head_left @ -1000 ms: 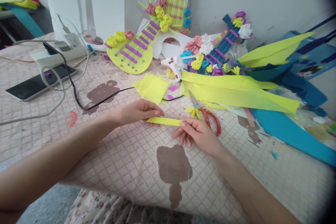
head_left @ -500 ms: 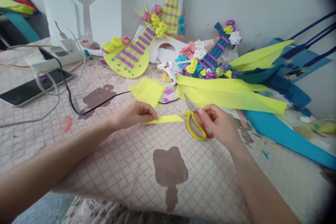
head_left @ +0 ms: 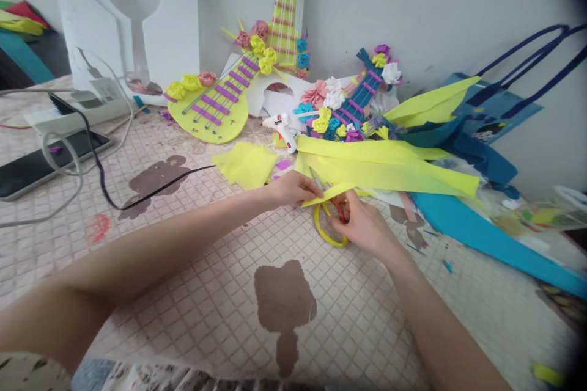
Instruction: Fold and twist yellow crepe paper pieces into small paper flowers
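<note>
My left hand pinches one end of a narrow yellow strip, which slants up to the right. Close beside it, my right hand is closed on the handles of the scissors, one loop yellow and the other red. The strip passes over the scissors, and their blades are mostly hidden behind it. Just behind both hands lie long yellow fabric pieces. A yellow square of fabric is to the left of them.
A white glue gun lies before flower-decorated yellow and blue instrument shapes. At left are a phone, power strip and cables. A blue fabric piece and a blue bag are at right.
My left hand has moved right with the yellow strip, up to the scissors. My right hand still holds the scissors, now nearer the left hand. The view has shifted slightly.
</note>
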`<state>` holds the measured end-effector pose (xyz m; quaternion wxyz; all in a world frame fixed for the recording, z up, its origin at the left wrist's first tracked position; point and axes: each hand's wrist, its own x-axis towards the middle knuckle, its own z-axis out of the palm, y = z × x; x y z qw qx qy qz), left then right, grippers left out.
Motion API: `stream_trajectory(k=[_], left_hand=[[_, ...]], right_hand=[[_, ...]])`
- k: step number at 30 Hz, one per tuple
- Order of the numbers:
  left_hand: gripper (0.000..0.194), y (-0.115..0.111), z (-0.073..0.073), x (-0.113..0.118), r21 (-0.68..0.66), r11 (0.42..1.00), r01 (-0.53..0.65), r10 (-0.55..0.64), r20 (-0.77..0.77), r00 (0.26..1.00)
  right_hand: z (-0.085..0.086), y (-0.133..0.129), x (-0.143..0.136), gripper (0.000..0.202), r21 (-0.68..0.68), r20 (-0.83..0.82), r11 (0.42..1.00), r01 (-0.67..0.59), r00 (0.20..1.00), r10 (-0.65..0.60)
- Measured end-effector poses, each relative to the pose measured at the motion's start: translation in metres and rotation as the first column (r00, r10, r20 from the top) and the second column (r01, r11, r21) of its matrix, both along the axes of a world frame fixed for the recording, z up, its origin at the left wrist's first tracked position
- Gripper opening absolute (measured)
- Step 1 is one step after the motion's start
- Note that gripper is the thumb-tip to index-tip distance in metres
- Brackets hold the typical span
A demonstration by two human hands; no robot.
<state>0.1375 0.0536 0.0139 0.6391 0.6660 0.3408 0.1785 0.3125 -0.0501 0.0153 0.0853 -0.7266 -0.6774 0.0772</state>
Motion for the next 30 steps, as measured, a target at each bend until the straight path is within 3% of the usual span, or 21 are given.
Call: stream_trajectory(k=[3,5,9,13,23,30], left_hand=[[0.02,0.008,-0.009,0.002,0.038,0.999,-0.039,0.04,-0.045,0.998],[0.02,0.01,-0.011,0.001,0.068,0.996,-0.054,0.059,-0.073,0.996],[0.019,0.008,-0.006,0.005,0.129,0.99,-0.057,0.075,-0.137,0.988],[0.022,0.004,0.002,0.01,0.203,0.979,-0.021,0.062,-0.201,0.978],[0.02,-0.002,-0.011,0.016,0.497,0.868,-0.015,0.144,-0.223,0.964],[0.007,-0.009,-0.014,0.012,0.643,0.766,0.025,0.157,-0.224,0.962]], right_hand=[[0.003,0.001,0.008,0.025,0.019,-0.145,1.0,0.003,0.989,0.0],[0.009,0.0,0.018,0.028,0.042,-0.221,0.997,0.067,0.974,-0.057],[0.025,-0.003,0.038,0.032,0.182,-0.313,0.965,0.186,0.942,-0.123],[0.035,-0.008,0.039,0.032,0.219,-0.359,0.96,0.174,0.929,-0.086],[0.015,-0.009,0.001,0.023,0.205,-0.076,0.979,0.003,0.997,0.012],[0.0,-0.01,-0.008,0.021,0.089,0.059,0.995,-0.049,0.997,0.044]])
